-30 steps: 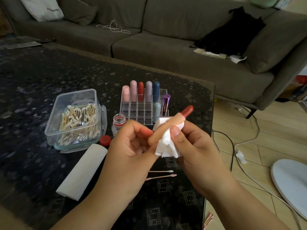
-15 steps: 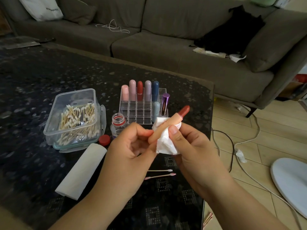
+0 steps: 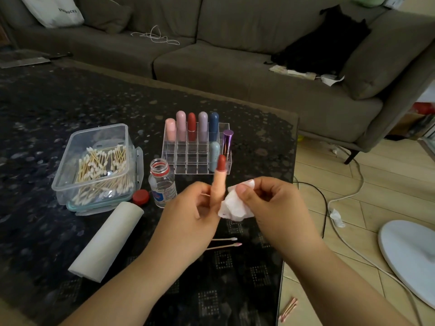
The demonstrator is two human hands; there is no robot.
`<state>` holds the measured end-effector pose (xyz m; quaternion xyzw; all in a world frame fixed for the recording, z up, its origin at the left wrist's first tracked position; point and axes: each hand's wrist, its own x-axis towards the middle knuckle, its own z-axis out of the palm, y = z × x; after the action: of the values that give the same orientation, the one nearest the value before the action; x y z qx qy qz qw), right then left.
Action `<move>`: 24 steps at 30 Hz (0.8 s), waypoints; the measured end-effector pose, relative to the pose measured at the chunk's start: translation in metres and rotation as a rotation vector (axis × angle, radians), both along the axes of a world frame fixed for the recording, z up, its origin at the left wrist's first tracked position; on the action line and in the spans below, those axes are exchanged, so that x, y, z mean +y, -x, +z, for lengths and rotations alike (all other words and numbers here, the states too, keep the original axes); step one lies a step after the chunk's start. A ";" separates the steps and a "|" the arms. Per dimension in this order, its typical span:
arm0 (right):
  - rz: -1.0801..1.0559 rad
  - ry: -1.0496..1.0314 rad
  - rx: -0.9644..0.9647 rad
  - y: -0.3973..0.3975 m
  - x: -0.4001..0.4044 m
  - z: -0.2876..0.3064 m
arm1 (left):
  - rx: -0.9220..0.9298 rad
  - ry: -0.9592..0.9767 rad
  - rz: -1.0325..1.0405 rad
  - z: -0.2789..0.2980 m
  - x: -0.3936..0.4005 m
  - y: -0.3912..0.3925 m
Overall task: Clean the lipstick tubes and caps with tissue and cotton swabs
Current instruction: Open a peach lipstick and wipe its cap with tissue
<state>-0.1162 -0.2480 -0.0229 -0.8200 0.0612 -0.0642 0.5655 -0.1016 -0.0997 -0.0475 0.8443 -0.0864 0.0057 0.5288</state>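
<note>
Your left hand now holds the lipstick upright, grip clamped on its peach tube; a second ago it slanted toward the right. Tissue has come off the tube: your right hand pinches the crumpled wad just beside it, touching the tube's lower part or nearly so. Red bullet stands out, uncapped, in front of the rack. Rack, swab box, bottle, red cap, tissue roll and two swabs on the tabletop unchanged. Writing: white bag on the sofa reads STARBUCKS, part cut off. Bottle label blue and red, text too small to read
</note>
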 end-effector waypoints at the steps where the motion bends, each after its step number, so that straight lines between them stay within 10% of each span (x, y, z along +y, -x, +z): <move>1: -0.010 0.039 0.023 -0.002 -0.005 0.000 | 0.006 -0.036 0.025 -0.002 0.000 -0.003; 24: 0.079 0.371 0.109 0.000 -0.021 0.000 | -0.221 -0.477 0.149 -0.034 -0.003 -0.016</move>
<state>-0.1161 -0.2686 -0.0225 -0.9141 0.0466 -0.0079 0.4026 -0.0851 -0.1023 -0.0811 0.9432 -0.0800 0.1162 0.3007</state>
